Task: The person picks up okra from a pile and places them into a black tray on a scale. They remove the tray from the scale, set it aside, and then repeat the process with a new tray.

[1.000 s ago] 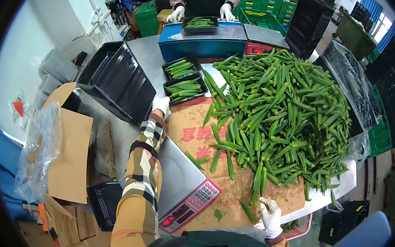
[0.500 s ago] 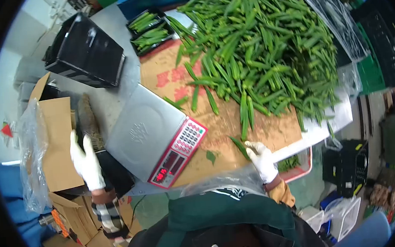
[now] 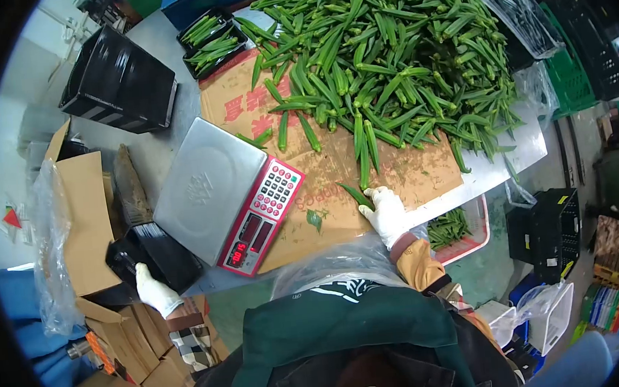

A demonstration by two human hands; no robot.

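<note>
My left hand (image 3: pixel 157 291), in a white glove, is closed on the near edge of a black plastic tray (image 3: pixel 160 252) left of the scale. My right hand (image 3: pixel 385 216), also gloved in white, pinches a green okra pod (image 3: pixel 354 194) at the front of the cardboard sheet (image 3: pixel 322 170). Another pod's tip reaches the right fingertips. Beyond lies a large heap of okra (image 3: pixel 393 56). Between my hands stands a digital scale (image 3: pixel 207 187) with a bare steel plate and lit red digits.
Two okra-filled black trays (image 3: pixel 212 50) sit at the back, near a tall black stack of trays (image 3: pixel 119 81). An open cardboard box (image 3: pixel 84 211) stands at the left edge. Below the table's right edge is a basket of okra (image 3: pixel 481 231).
My left hand has moved down and toward me, from open fingers to a grip on the black tray. My right hand stays by the okra pod; the whole view has shifted slightly.
</note>
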